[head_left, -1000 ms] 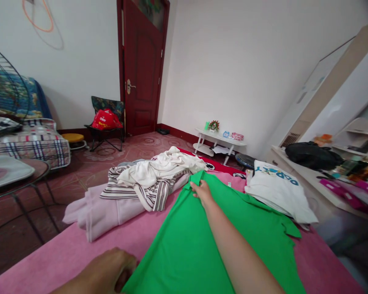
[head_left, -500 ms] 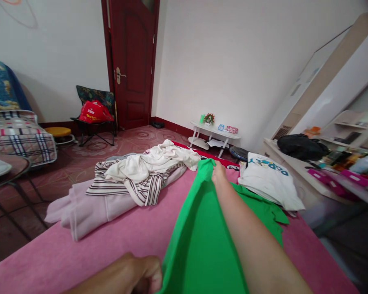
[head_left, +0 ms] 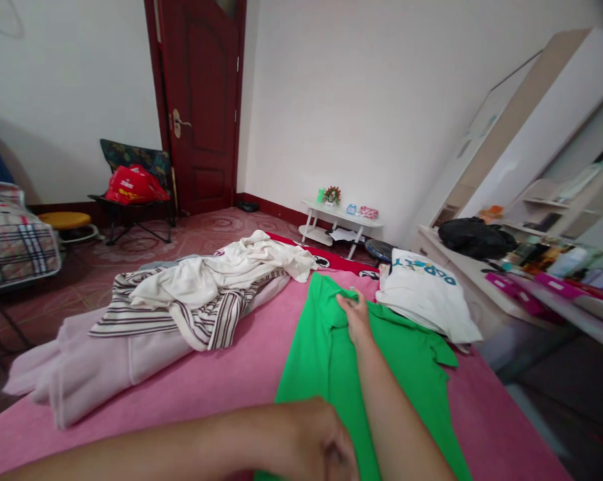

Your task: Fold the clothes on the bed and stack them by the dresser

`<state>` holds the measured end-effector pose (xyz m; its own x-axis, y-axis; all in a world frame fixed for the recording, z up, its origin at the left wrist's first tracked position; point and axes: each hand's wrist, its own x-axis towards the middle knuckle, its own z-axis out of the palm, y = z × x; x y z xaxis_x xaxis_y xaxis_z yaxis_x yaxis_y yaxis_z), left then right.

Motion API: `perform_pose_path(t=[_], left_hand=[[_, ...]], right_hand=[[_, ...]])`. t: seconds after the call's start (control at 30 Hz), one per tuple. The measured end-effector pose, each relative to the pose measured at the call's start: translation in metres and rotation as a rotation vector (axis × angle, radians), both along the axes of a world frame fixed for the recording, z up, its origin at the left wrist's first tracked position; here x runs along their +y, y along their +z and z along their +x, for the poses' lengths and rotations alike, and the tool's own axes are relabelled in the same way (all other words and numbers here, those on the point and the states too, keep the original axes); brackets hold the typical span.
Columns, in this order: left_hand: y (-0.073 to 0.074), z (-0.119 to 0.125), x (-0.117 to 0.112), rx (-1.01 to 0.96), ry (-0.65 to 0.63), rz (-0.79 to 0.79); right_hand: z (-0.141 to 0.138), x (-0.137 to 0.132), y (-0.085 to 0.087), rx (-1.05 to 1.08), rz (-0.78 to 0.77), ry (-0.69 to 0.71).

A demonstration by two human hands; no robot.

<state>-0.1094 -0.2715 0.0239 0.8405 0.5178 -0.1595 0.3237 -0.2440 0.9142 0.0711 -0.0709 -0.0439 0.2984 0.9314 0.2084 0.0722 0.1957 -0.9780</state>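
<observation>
A bright green shirt [head_left: 326, 354] lies lengthwise on the pink bed cover [head_left: 221, 387], folded over along its left side. My right hand [head_left: 352, 314] reaches far forward and pinches the green cloth near the collar end. My left hand [head_left: 321, 444] is at the bottom of the view, fingers closed on the near hem of the green shirt. A folded white T-shirt with blue letters [head_left: 424, 294] lies just right of the green shirt.
A pile of clothes lies at the left of the bed: a cream garment [head_left: 221, 267], a striped one [head_left: 181, 314], a pale pink one [head_left: 95, 361]. A white low table [head_left: 339, 217], a dark red door [head_left: 196, 100], a chair with a red bag [head_left: 131, 187] and a cluttered white desk [head_left: 522, 280] stand around.
Both hands carried the left side of the green shirt rightward and folded it over; my right hand came back down to the cloth and my left hand moved right along the near hem.
</observation>
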Motion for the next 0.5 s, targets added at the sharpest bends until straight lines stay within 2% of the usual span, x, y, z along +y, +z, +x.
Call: perform_pose_path(t=[0.1, 0.13, 0.2, 0.27, 0.33, 0.5], left_hand=[[-0.005, 0.012, 0.047, 0.020, 0.459, 0.535], [-0.008, 0.014, 0.061, 0.023, 0.570, 0.654], [-0.017, 0.017, 0.085, 0.046, 0.686, 0.772], [-0.027, 0.019, 0.103, 0.123, 0.704, 0.805], [-0.033, 0.022, 0.114, 0.216, 0.668, 0.821], [-0.037, 0.034, 0.132, 0.382, 0.549, 0.889]], right_hand=[[0.003, -0.004, -0.001, -0.043, 0.033, -0.003], [0.003, -0.005, 0.001, -0.055, 0.055, -0.014], [0.004, -0.005, 0.004, -0.070, 0.112, -0.049], [0.005, -0.006, 0.006, -0.080, 0.171, -0.089], [0.006, -0.005, 0.005, -0.086, 0.207, -0.135], [0.010, -0.004, 0.001, -0.131, 0.150, -0.237]])
